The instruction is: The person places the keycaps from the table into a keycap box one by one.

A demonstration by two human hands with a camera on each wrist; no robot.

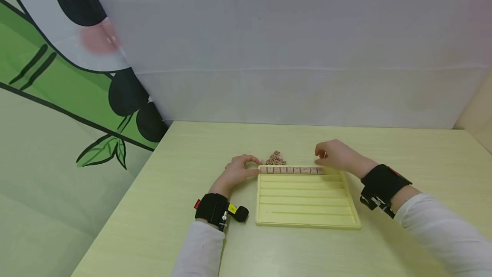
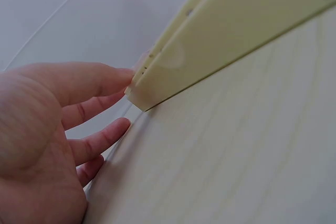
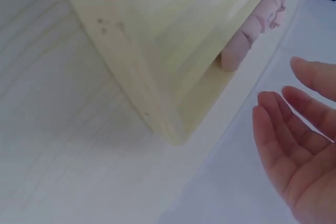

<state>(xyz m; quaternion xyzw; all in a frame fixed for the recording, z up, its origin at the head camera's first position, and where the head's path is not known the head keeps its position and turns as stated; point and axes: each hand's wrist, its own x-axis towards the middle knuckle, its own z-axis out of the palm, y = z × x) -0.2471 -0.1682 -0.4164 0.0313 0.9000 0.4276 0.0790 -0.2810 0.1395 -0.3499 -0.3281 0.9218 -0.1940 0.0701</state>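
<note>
A pale yellow ridged tray (image 1: 307, 202) lies on the table. A row of small wooden tiles with dark marks (image 1: 290, 170) fills most of its far groove, and the last tile (image 3: 234, 53) stops short of the right end. My left hand (image 1: 239, 170) holds the tray's far left corner between thumb and forefinger, its other fingers spread loosely beside it in the left wrist view. Above the far right part of the tray hovers my right hand (image 1: 336, 155), fingers bent loosely. The right wrist view shows nothing between that thumb and its fingertips.
Behind the tray's far left edge is a small heap of similar tiles (image 1: 276, 157). The light wooden table (image 1: 403, 153) extends around the tray. A white cloth (image 1: 307, 54) hangs behind the table, with a printed cartoon cloth (image 1: 46, 157) at the left.
</note>
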